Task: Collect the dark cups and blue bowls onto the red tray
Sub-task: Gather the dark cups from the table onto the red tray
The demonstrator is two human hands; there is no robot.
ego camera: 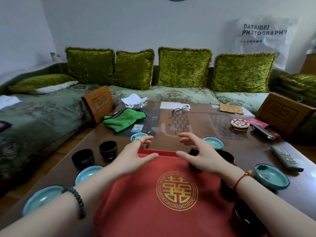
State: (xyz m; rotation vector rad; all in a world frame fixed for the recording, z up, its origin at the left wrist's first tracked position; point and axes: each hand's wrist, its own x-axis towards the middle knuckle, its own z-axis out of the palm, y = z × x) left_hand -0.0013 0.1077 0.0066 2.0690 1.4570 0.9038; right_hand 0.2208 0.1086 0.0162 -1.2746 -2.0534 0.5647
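A red tray [136,202] with a gold emblem lies on the table right in front of me. My left hand [135,154] and my right hand [200,153] hover over its far edge, both with fingers spread and holding nothing. Two dark cups [83,159] [108,150] stand left of the tray. More dark cups [227,157] sit along the tray's right side, partly hidden by my right arm. Blue bowls lie around the tray: left [88,173], near left [41,199], far left behind my fingers [136,136], far right [214,142], right [271,176].
Beyond the tray the wooden table [196,124] holds a green cloth [124,118], glasses [181,109], a round tin [239,124], a remote [286,159] and crumpled paper. Wooden boxes [98,103] [284,113] flank the table. A green sofa with cushions wraps around behind.
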